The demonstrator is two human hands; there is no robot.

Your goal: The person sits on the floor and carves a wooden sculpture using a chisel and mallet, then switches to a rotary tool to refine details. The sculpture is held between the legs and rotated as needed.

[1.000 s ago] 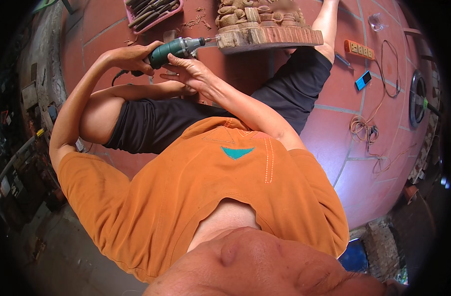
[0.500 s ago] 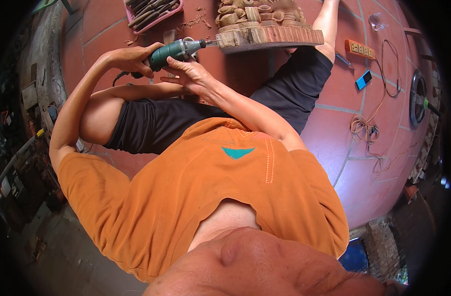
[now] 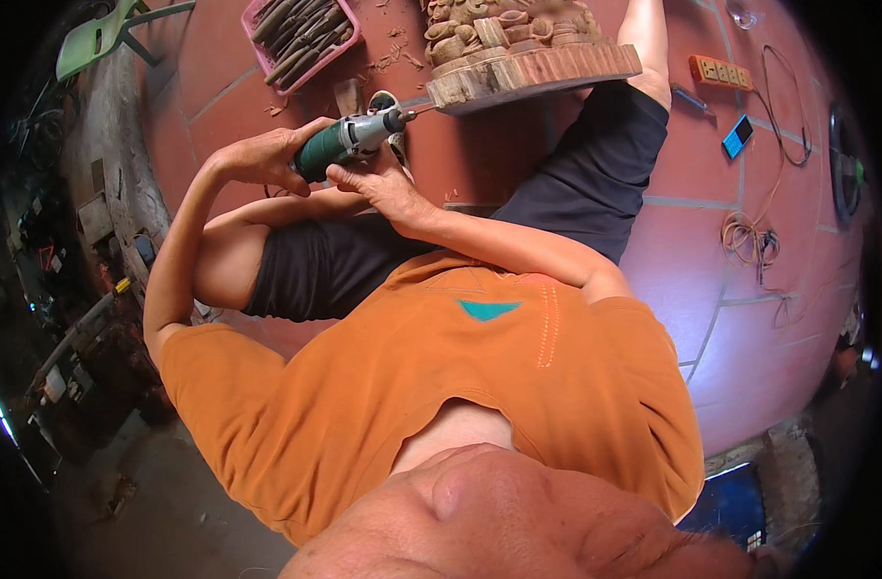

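My left hand is wrapped around the green body of a hand-held power grinder. My right hand grips the same tool from below, near its grey nose. The thin bit at the front points right and meets the lower left corner of the base of a wooden carving, which stands on the red tiled floor between my legs. I am in an orange shirt and black shorts, seated on the floor.
A pink tray of chisels lies on the floor left of the carving, with wood chips around it. To the right are an orange power strip, a blue phone and a coiled cable. A green chair stands at the far left.
Both hands and the grinder have shifted slightly toward my body, and the bit now sits lower on the edge of the carving's base. The carving has not moved.
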